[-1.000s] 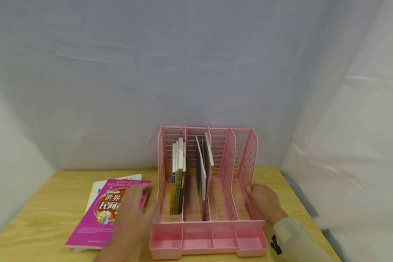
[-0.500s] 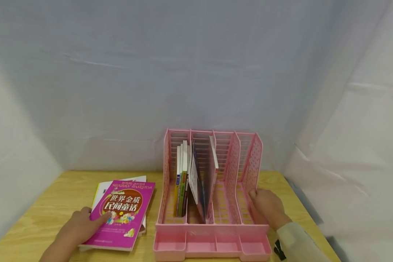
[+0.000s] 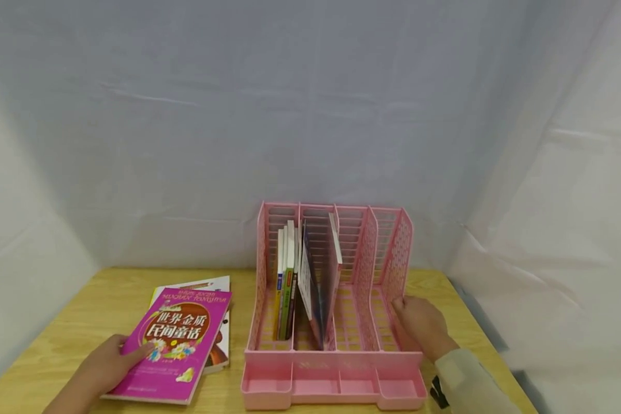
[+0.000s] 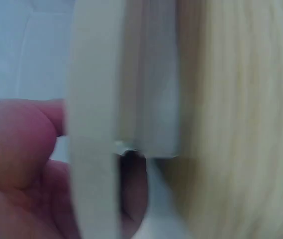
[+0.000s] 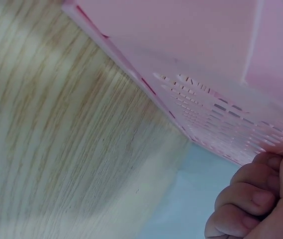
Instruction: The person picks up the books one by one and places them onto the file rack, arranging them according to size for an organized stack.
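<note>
My left hand [image 3: 100,362] pinches the left edge of a purple book [image 3: 178,345], thumb on its cover and fingers below. In the left wrist view, the book's pale page edge [image 4: 94,124] stands between thumb and curled fingers. Partly covered by it, a white-covered book [image 3: 220,339] lies on the table. My right hand [image 3: 421,322] grips the right side wall of a pink desk file rack [image 3: 359,359]; the right wrist view has its fingers [image 5: 245,196] curled at the edge of the slotted panel.
Several thin books [image 3: 286,299] stand in the rack's leftmost slot. Others [image 3: 310,287] lean apart in the second slot. Shallow trays [image 3: 266,397] run along the rack's front. The wooden table [image 3: 72,316] ends at pale sheeting [image 3: 290,115] behind and at both sides.
My left hand crossed leftward over the purple book, took its left edge and drew it left and nearer, baring more of the white book. A second-slot book tipped left. My right hand stayed on the rack.
</note>
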Motion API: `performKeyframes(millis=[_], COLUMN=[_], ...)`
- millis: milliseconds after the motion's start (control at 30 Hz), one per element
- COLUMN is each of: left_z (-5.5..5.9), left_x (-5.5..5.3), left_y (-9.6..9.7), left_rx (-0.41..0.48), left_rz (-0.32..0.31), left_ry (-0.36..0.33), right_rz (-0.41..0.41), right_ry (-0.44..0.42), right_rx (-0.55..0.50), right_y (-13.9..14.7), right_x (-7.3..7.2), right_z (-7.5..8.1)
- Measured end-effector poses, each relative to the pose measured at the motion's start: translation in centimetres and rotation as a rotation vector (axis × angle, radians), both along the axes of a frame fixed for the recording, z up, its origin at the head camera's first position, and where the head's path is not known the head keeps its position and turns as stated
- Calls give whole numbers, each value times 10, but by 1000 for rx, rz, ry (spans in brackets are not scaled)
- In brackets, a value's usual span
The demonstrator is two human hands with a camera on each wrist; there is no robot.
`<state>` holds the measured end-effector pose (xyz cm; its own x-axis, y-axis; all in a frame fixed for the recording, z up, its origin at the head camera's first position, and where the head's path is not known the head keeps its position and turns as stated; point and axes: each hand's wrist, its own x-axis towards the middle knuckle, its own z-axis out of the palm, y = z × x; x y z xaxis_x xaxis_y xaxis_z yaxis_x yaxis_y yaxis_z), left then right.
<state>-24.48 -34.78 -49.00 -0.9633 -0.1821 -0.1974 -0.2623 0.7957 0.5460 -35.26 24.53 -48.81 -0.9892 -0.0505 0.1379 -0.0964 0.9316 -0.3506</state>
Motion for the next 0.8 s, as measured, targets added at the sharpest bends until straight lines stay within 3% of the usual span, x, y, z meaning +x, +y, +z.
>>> performKeyframes(millis=[133, 233, 333, 467, 567, 700, 767, 800], left_z=[6, 12, 25, 50, 65, 65, 60, 57], left_x=[7, 11, 14, 17, 19, 20, 18, 16], left_y=[-3, 0, 8, 26, 46, 74, 84, 87], left_rx=[32, 71, 31, -57, -76, 27, 69, 67], left_rz=[31, 58, 67, 74, 141, 269, 250, 209], left_ry=[-21, 7, 67, 195, 356, 613, 623, 569], right_rz=[12, 26, 40, 38, 34, 28, 20, 19], right_ry=[49, 74, 88, 111, 119, 121, 120, 118], right_rx=[36, 58, 78, 98, 105, 93, 89, 88], right_y=[-1, -3, -4, -6, -8, -10, -10, -10], right_x=[0, 0, -1, -4, -5, -5, -4, -4], right_z=[1, 2, 2, 1, 0, -2, -2, -2])
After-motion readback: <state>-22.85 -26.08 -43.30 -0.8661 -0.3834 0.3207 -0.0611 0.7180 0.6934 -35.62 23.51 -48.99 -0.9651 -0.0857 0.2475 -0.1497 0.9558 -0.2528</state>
